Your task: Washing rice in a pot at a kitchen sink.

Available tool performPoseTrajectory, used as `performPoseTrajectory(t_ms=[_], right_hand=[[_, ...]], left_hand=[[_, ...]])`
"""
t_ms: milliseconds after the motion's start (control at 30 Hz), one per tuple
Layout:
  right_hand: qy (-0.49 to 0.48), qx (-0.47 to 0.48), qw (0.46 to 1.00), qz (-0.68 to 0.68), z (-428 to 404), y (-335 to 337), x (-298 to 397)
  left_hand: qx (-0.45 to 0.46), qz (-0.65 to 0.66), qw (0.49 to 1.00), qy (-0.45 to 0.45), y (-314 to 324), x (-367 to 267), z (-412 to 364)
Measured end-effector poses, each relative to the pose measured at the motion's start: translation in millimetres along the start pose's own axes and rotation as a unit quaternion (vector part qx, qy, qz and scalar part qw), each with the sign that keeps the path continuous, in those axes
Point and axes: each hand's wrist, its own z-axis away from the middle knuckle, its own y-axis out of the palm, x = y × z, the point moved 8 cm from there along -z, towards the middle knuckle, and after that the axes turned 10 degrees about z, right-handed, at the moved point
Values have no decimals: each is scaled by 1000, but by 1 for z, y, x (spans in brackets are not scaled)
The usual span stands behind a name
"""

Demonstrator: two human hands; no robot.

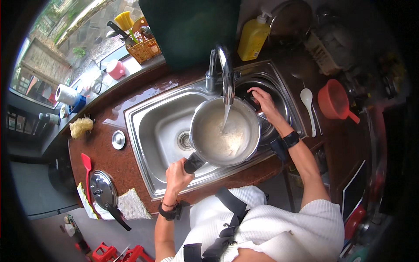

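Note:
A metal pressure cooker pot point(206, 131) is held over the divider of a double stainless steel sink point(157, 131). Water runs from the chrome faucet point(228, 75) into it, and cloudy water covers its bottom. My left hand point(179, 175) grips the pot's long black handle point(194, 162). On the far right side, my right hand point(264, 104) is at the short black side handle point(251, 104), its fingers curled about it and the index finger lifted. Much of the right basin point(278, 88) is hidden behind the pot and my hand.
Left on the counter lie the cooker lid point(102, 187), a red spatula point(86, 160), a cloth point(132, 204), a loofah-like scrubber point(81, 127) and a round metal strainer point(118, 140). A yellow pump bottle point(253, 39) stands behind. Right are a white spoon point(307, 98) and red dipper point(332, 100).

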Motion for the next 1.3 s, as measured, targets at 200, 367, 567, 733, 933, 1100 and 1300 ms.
performPoseTrajectory(t_ms=[200,367,567,733,933,1100,1300], right_hand=[[13,21,1000,5,-10,-1,2],[-30,21,997,72,-32,-9,-1],[-175,-57,940,287,-60,-12,54],[-28,141,923,356,-83,17,53],[-272,-1,937,218,-41,-10,58],[45,-317,890,324,25,-181,-80],[214,-319,743,548,113,-222,-156]], left_hand=[[-16,32,999,-13,16,5,-3],[-2,35,999,-13,17,2,-5],[4,21,1000,-11,18,2,-5],[2,22,1000,16,25,-4,-4],[-12,19,1000,7,21,-3,1],[42,28,997,-60,28,-6,-2],[10,13,1000,1,23,-20,0]])
